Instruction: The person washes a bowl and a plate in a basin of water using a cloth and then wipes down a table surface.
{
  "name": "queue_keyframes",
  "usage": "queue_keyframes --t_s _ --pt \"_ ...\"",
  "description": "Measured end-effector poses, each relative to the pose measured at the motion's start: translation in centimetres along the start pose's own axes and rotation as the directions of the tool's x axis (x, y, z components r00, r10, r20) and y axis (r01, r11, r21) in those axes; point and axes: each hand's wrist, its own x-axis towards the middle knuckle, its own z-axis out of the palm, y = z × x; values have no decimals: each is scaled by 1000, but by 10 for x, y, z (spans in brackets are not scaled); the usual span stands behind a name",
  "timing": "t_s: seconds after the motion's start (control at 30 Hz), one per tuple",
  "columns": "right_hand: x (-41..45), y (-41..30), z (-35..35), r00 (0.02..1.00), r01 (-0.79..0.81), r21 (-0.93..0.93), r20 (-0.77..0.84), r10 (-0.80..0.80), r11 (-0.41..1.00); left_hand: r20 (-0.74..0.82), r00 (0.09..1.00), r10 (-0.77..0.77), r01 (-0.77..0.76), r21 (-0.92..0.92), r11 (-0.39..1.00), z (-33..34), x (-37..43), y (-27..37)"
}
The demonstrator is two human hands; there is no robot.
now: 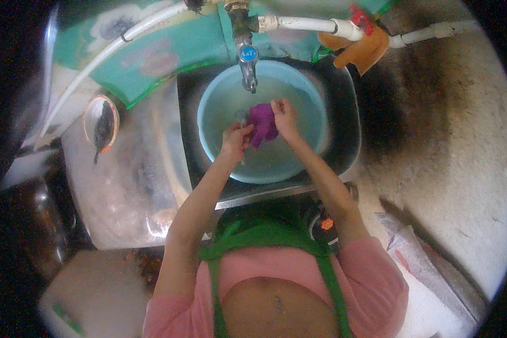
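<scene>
My left hand (235, 141) grips a slim utensil (241, 115) with a shiny, rounded upper end, perhaps a spoon; its handle runs down past my fingers. Against it lies a bunched purple cloth (262, 124), whose right side my right hand (285, 120) pinches. Both hands are over a round light-blue plastic basin (321, 139) that holds cloudy water. The basin sits in a metal sink (350, 154). Just beyond my hands, a metal tap (248, 69) points down over the basin, with no stream visible from it.
A steel drainboard (131, 181) extends left, bearing an oval orange-rimmed dish (113, 110) with a dark item in it. White pipes (298, 24) cross the back wall. An orange-brown rubber glove (365, 50) hangs below a red valve handle (360, 20). Plastic sacks (426, 270) are at right.
</scene>
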Motion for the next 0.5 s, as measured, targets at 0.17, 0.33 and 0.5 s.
queue_keyframes --t_s 0.17,0.33,0.5 --pt "-11 4 -20 775 -632 726 586 237 270 -142 959 244 -193 299 934 -8 -15 16" --pt "-38 15 7 661 -723 690 678 320 31 39 992 119 -125 374 919 -11 -22 20" --pt "-35 13 52 966 -242 657 230 116 714 29 820 572 -410 726 552 8 -21 15"
